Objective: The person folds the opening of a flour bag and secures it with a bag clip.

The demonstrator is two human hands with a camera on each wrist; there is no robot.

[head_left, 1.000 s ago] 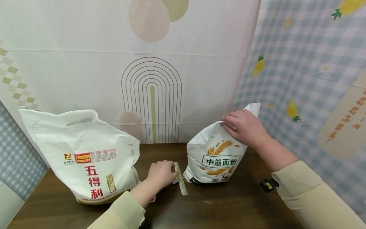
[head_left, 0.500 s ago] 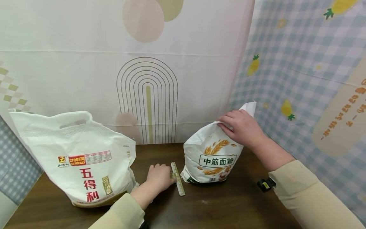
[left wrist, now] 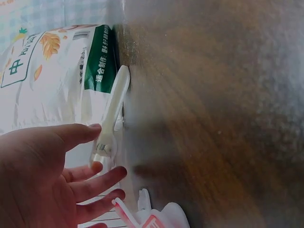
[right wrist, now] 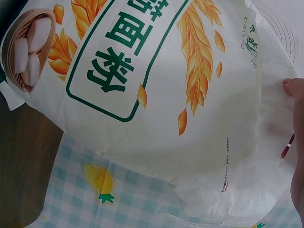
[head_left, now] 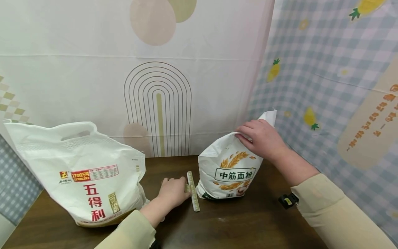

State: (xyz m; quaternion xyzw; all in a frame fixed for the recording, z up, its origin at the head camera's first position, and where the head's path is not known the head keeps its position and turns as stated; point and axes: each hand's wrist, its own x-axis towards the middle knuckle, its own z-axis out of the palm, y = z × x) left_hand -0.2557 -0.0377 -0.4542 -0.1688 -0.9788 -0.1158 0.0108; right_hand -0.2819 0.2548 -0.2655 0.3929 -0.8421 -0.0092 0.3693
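A pale, see-through bag clip, a long bar with a short tab, is beside the smaller flour bag. My left hand pinches the tab between thumb and forefinger; in the left wrist view the other fingers of the left hand are spread loosely. That view shows the clip near the bag's green base. With the right hand I grip the bag's upper edge, its top corner sticking up beyond the hand. In the right wrist view only the thumb side shows, against the white bag.
A larger white flour bag with a cut-out handle stands at the left on the dark wooden table. Under the left hand lies a red and white plastic piece, partly out of frame. Printed cloths hang behind and at the right.
The head view has turned slightly right. My left hand has taken the clip's tab and moved the bar slightly forward, toward the smaller bag. The right hand keeps its grip.
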